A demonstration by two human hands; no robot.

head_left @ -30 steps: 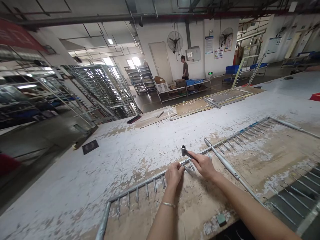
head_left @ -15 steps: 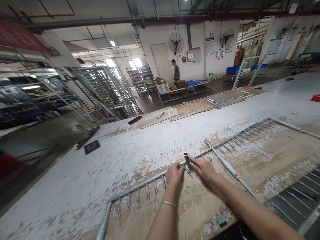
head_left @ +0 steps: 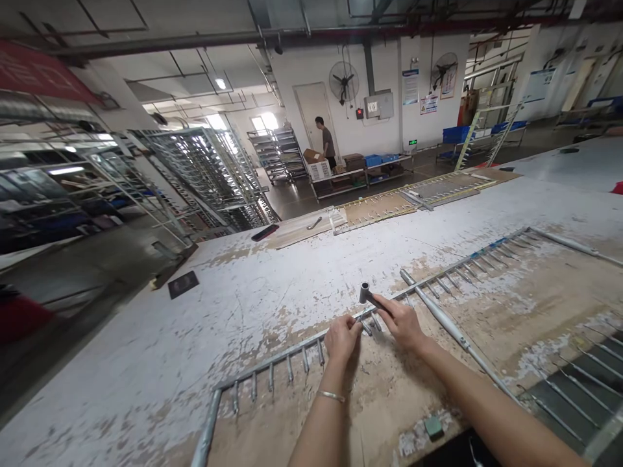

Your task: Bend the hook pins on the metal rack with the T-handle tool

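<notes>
My right hand (head_left: 402, 321) grips the dark handle of a hammer (head_left: 365, 293), whose cylindrical head shows a round hollow-looking end. The head is raised just above the long rail of a metal frame (head_left: 292, 348) that lies on the table. At that rail, close by the hammer, my left hand (head_left: 342, 337) is closed in a pinch; what sits between its fingertips is too small to make out. Rows of short metal prongs (head_left: 290, 368) stick out from the rail toward me. Two prongs (head_left: 368, 326) lie between my hands.
A cross tube (head_left: 440, 314) joins the rail on the right. Near me lies a green block (head_left: 433, 427). Across the worn white table (head_left: 233, 311) are a dark square plate (head_left: 183, 284), a phone (head_left: 265, 233), a wrench (head_left: 314, 223) and another pronged frame (head_left: 379, 213). A person (head_left: 326, 143) is beyond.
My right hand has lifted the hammer head slightly off the rail, uncovering the prongs beneath. My left hand stays at the rail. The person in the background has moved left.
</notes>
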